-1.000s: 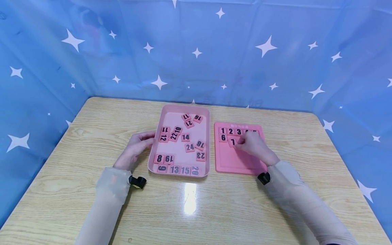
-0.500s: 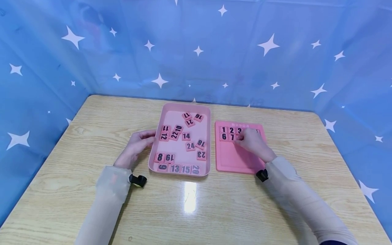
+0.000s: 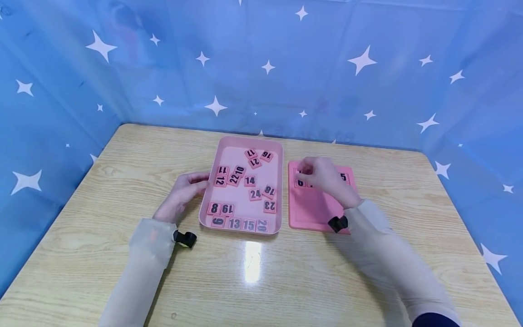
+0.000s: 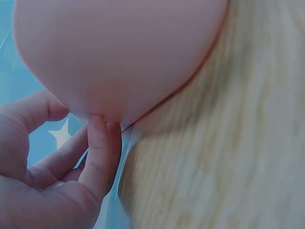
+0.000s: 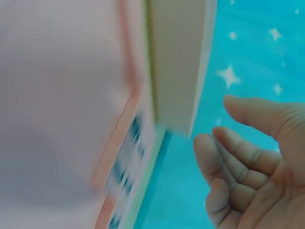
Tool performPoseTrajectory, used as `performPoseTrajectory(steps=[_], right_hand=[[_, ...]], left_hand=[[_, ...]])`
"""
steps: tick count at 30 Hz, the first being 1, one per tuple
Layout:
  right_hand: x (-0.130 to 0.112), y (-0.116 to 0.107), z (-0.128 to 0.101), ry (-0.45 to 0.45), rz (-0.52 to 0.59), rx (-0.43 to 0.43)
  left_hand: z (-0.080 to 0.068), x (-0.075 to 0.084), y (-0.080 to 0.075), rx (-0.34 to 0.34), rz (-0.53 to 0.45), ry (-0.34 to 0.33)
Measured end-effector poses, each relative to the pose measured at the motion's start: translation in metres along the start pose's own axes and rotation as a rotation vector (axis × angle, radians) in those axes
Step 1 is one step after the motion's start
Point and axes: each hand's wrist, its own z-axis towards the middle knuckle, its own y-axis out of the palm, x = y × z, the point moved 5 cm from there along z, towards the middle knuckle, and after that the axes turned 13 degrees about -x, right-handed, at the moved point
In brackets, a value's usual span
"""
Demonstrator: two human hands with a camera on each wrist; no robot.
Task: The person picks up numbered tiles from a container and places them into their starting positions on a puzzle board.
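Note:
In the head view my left hand [image 3: 180, 197] rests at the left wall of a pink tray [image 3: 230, 194]. Up close in the left wrist view, its fingertips [image 4: 96, 126] touch the outside of the tray wall [image 4: 124, 57]. My right hand [image 3: 327, 177] is above a pink number board [image 3: 312, 209], right of the tray. Seen from its wrist, the right hand [image 5: 252, 167] has thumb and fingers apart with nothing between them. On the board, the 6 tile [image 3: 300, 183] and 5 tile [image 3: 344, 177] show; the hand covers most of the others.
Loose numbered tiles lie in the tray, among them 14 [image 3: 249, 180], 24 [image 3: 255, 194] and 8 [image 3: 214, 208], some turned sideways or upside down. Both stand on a wooden table [image 3: 253, 299]. A blue star-patterned cloth [image 3: 237, 41] hangs behind.
The right hand first held the 7 tile tilted over the board; the tile then lay flat beside the 6. Now that hand is off it, shifted left and raised. The left hand stayed at the tray.

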Motion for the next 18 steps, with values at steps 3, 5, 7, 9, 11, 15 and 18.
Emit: performPoseTrajectory(steps=[3, 5, 7, 9, 11, 15, 18], right_hand=[[-0.023, 0.01, 0.01, -0.119, 0.029, -0.006], [-0.036, 0.016, 0.016, -0.175, 0.056, -0.023], [-0.049, 0.024, 0.021, -0.211, 0.082, -0.052], [-0.059, 0.031, 0.025, -0.25, 0.113, -0.083], [-0.069, 0.038, 0.029, -0.282, 0.136, -0.109], [-0.089, 0.054, 0.032, -0.37, 0.153, -0.149], [-0.106, 0.066, 0.035, -0.407, 0.158, -0.201]], left_hand=[[0.001, -0.001, -0.001, 0.0, 0.003, 0.005], [0.002, -0.001, 0.0, 0.001, 0.004, 0.007], [0.002, -0.001, 0.0, 0.004, 0.004, 0.009], [0.003, -0.001, 0.0, 0.007, -0.001, 0.011], [0.003, -0.001, 0.001, 0.005, -0.003, 0.013], [0.002, -0.001, 0.0, 0.002, 0.004, 0.014], [0.002, -0.002, -0.001, 0.0, 0.004, 0.014]])
